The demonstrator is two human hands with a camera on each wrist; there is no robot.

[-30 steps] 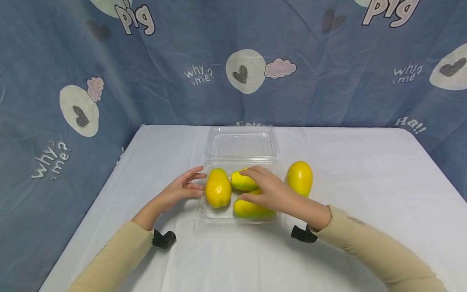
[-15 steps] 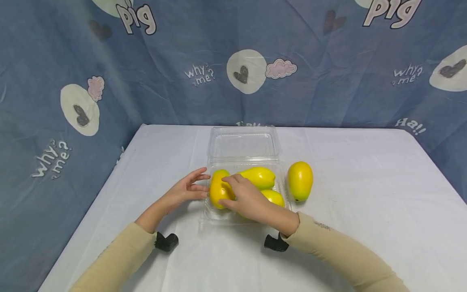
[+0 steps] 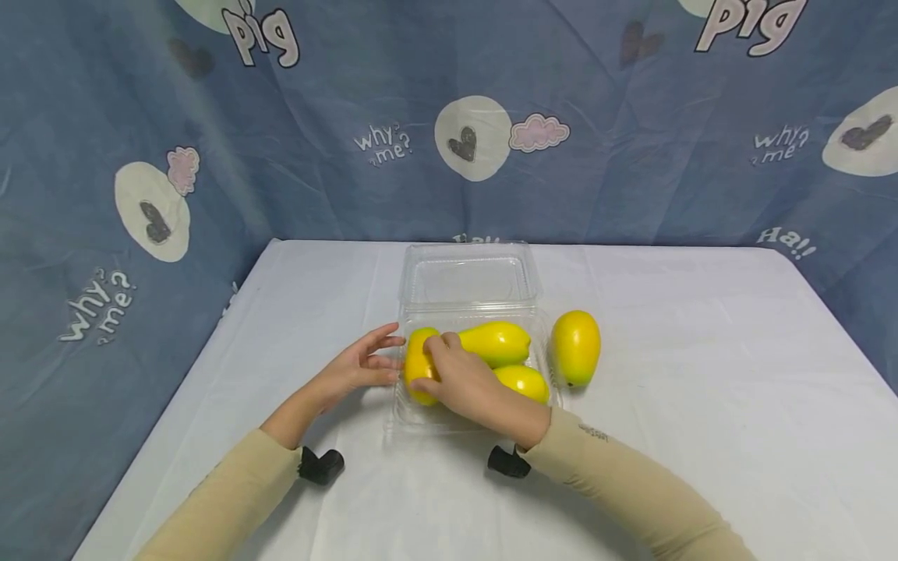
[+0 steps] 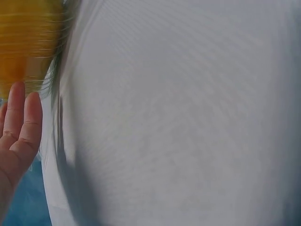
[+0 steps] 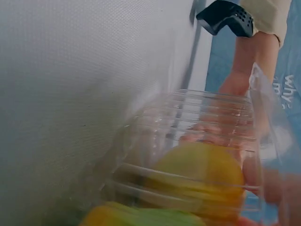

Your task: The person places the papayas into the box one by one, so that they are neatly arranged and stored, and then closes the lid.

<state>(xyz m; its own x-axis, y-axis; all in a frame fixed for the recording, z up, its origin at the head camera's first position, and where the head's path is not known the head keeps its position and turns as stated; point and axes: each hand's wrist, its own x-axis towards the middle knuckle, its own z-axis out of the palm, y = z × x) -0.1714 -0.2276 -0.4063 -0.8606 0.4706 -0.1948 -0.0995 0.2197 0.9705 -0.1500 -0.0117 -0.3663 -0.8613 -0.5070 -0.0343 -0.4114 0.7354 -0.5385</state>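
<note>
Inside the clear plastic clamshell box (image 3: 470, 315) lie three glossy yellow-green fruits, shaped like mangoes or small papayas. My right hand (image 3: 466, 382) grips the left fruit (image 3: 417, 362), fingers over its top and thumb near its lower end. Behind that hand lie the far fruit (image 3: 496, 343) and the near fruit (image 3: 525, 383), both partly covered. My left hand (image 3: 358, 365) has loosely extended fingers at the box's left wall. In the left wrist view its fingertips (image 4: 17, 92) reach the ribbed clear wall; whether they press on it I cannot tell.
One more yellow fruit (image 3: 577, 347) lies on the white tablecloth (image 3: 687, 366), right of the box. The clear lid (image 3: 470, 273) is folded back behind the base. A blue printed curtain (image 3: 337, 187) hangs behind and left of the table.
My right hand has moved left from above the two right-hand fruits to the left fruit and closed on it. The box has shifted slightly right. The left hand has barely moved.
</note>
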